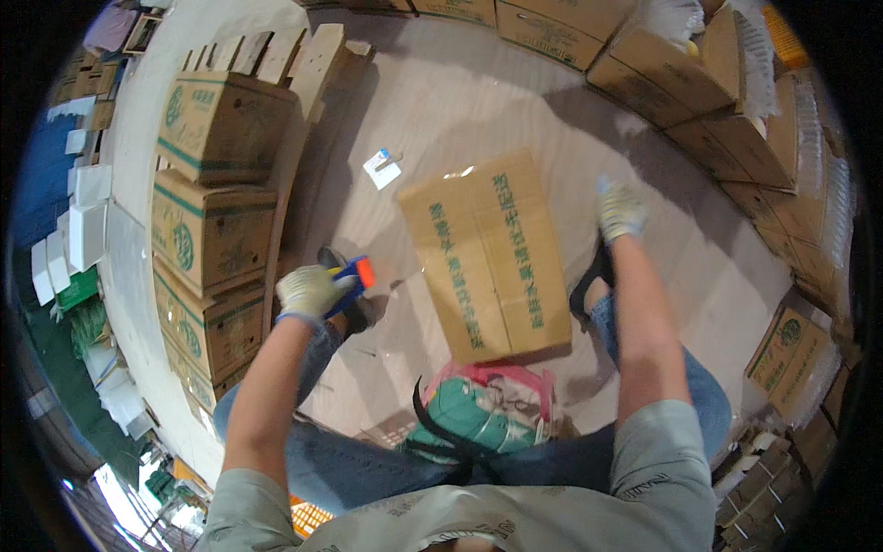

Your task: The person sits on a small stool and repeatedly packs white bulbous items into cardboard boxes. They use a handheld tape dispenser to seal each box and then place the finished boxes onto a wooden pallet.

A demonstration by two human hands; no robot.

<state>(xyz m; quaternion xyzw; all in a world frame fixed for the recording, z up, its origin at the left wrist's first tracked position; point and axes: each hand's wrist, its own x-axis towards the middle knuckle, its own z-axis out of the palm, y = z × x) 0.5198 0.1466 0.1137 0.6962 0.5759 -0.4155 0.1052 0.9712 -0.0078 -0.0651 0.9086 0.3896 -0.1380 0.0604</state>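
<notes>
A flat-topped brown cardboard box (483, 258) with green printing lies on the floor between my feet, slightly tilted in view. Shiny tape shows at its far edge. Left of it, my gloved left hand (308, 293) is closed around a blue and orange tape dispenser (354, 281), held apart from the box. On the other side, my gloved right hand (622, 212) is raised beside the box without touching it. Its fingers are blurred, and I see nothing in it.
Printed cartons (221, 225) line a wooden pallet (308, 110) at left. Open cartons with clear plastic liners (690, 69) curve along the right. A white card (382, 169) lies beyond the box. A pink and green bundle (483, 409) sits between my legs.
</notes>
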